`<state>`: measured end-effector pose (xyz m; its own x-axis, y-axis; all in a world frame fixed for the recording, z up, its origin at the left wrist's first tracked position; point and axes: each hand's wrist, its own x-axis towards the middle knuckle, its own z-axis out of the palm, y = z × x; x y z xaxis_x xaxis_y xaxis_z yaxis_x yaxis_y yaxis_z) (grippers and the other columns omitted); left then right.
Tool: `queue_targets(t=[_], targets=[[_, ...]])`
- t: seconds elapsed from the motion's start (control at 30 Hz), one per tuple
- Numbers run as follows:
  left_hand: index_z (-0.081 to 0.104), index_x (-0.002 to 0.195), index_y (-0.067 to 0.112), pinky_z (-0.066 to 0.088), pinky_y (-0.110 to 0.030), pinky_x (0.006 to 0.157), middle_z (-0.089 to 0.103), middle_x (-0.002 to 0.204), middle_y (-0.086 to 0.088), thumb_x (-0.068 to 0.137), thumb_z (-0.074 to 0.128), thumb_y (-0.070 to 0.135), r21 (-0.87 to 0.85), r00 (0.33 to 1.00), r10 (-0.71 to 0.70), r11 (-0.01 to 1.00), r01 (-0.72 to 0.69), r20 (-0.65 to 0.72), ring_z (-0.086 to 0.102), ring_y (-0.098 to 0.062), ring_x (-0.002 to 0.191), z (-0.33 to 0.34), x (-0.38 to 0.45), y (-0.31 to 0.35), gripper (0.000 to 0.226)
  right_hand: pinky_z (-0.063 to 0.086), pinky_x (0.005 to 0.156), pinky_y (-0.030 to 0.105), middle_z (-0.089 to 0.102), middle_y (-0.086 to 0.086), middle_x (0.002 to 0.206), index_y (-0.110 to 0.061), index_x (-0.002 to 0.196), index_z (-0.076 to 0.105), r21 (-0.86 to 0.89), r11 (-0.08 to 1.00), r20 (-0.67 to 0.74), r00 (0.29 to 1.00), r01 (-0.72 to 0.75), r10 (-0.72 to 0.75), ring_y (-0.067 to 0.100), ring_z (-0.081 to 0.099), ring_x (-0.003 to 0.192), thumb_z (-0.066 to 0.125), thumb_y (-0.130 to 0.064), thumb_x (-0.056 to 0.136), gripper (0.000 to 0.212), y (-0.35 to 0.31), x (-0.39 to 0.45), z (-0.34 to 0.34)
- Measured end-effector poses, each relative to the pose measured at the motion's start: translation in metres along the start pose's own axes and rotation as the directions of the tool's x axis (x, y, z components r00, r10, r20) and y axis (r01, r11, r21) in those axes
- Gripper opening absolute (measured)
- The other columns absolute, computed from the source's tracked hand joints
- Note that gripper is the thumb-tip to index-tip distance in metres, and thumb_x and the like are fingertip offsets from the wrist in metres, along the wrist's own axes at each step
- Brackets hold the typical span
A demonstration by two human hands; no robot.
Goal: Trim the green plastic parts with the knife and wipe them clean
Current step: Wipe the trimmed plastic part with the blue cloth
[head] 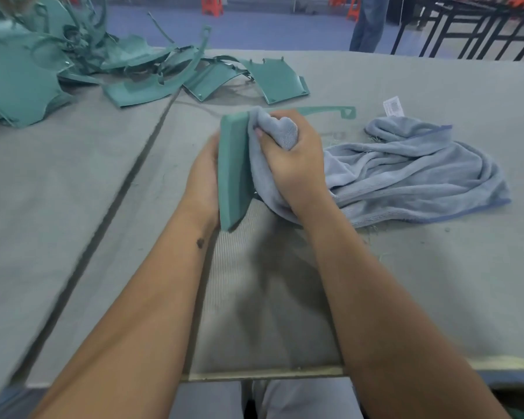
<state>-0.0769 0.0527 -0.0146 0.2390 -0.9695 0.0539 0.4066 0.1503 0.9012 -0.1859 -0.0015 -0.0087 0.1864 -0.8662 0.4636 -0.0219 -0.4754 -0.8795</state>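
Now wiping — left hand (204, 173) grips the green panel (233, 170) upright, right hand (291, 158) clutches the grey towel (406, 170) against it; next, probably turn the panel.

One flat green plastic panel (233, 170) held upright, one blue-grey terry cloth (406, 173), one thin green plastic strip with a triangular loop end (330, 110), two curved green plastic panels (277, 81) lying apart, one tangled heap of green plastic parts (43, 62) too jumbled to count, two hands, two orange stools (212, 6) far behind.
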Motion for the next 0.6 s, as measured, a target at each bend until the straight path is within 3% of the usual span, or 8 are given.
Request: queue_targets(t=[0.07,0.13,0.2,0.27,0.37,0.43,0.53,0.6], targets=[[0.074,0.107,0.026,0.056,-0.04,0.086,0.072,0.109,-0.009,0.092,0.038,0.066,-0.281,0.998,-0.049,0.958,0.059,0.041,0.069,-0.025,0.102,-0.003,0.002,0.001,0.056,0.04,0.064,0.025,0.054,-0.014,0.068,-0.027,0.072,0.049,-0.248,0.969,-0.055,0.998,-0.015,0.001,0.005,0.05,0.066,0.058,-0.022,0.091,0.021,0.002,-0.001,0.004],[0.072,0.111,0.032,0.053,-0.044,0.092,0.071,0.112,-0.01,0.092,0.036,0.068,-0.372,0.997,-0.03,0.927,0.056,0.075,0.067,-0.028,0.107,-0.002,0.004,0.001,0.054,0.04,0.062,0.035,0.05,-0.009,0.064,-0.026,0.067,0.042,-0.446,0.895,0.012,1.0,0.019,-0.015,0.013,0.048,0.065,0.056,-0.026,0.089,0.027,0.004,-0.002,0.011],[0.064,0.124,0.036,0.055,-0.045,0.088,0.07,0.118,-0.01,0.097,0.039,0.059,-0.384,0.999,-0.047,0.922,0.052,0.022,0.067,-0.028,0.107,-0.003,0.007,0.0,0.043,0.041,0.06,0.038,0.044,-0.008,0.057,-0.024,0.061,0.038,-0.421,0.904,0.111,0.994,0.069,-0.025,0.014,0.045,0.06,0.058,-0.027,0.087,0.033,0.001,-0.006,0.02],[0.054,0.136,0.028,0.056,-0.043,0.085,0.065,0.125,-0.01,0.097,0.044,0.056,-0.406,0.993,-0.11,0.91,0.081,-0.049,0.067,-0.028,0.106,-0.005,0.008,0.0,0.049,0.043,0.059,0.039,0.044,-0.005,0.055,-0.02,0.061,0.042,-0.302,0.947,0.199,0.979,0.109,-0.05,0.014,0.044,0.058,0.062,-0.027,0.084,0.031,-0.005,-0.014,0.028],[0.057,0.128,0.013,0.058,-0.03,0.063,0.07,0.078,-0.003,0.098,0.04,0.058,-0.314,0.984,-0.154,0.942,0.121,-0.084,0.07,-0.019,0.066,-0.006,0.007,-0.002,0.057,0.044,0.057,0.04,0.041,-0.006,0.055,-0.022,0.063,0.04,-0.342,0.91,0.213,0.963,0.234,-0.168,0.017,0.044,0.058,0.062,-0.023,0.083,0.03,-0.012,-0.021,0.034],[0.041,0.147,0.02,0.059,-0.03,0.069,0.069,0.077,-0.001,0.101,0.036,0.051,-0.363,0.988,-0.145,0.924,0.117,-0.049,0.069,-0.016,0.071,-0.004,0.007,-0.002,0.055,0.044,0.062,0.039,0.047,-0.007,0.063,-0.02,0.07,0.046,-0.469,0.843,0.164,0.964,0.263,-0.209,0.022,0.051,0.065,0.059,-0.023,0.085,0.02,-0.014,-0.017,0.038],[0.051,0.133,0.031,0.058,-0.036,0.078,0.072,0.1,-0.006,0.103,0.041,0.031,-0.456,0.994,-0.061,0.885,0.094,0.088,0.07,-0.021,0.089,-0.004,0.008,-0.003,0.031,0.038,0.071,0.039,0.056,0.003,0.086,-0.02,0.08,0.042,-0.694,0.681,0.139,0.971,0.235,-0.194,0.031,0.055,0.085,0.051,-0.019,0.087,0.011,-0.006,0.005,0.034],[0.051,0.131,0.03,0.058,-0.041,0.076,0.071,0.103,-0.008,0.097,0.047,0.014,-0.355,0.997,-0.007,0.934,0.034,0.078,0.069,-0.024,0.086,-0.008,0.006,-0.006,0.037,0.031,0.072,0.036,0.058,0.008,0.101,-0.019,0.091,0.05,-0.83,0.534,0.109,0.986,0.162,-0.129,0.031,0.054,0.096,0.05,-0.017,0.087,0.005,0.002,0.02,0.025]])
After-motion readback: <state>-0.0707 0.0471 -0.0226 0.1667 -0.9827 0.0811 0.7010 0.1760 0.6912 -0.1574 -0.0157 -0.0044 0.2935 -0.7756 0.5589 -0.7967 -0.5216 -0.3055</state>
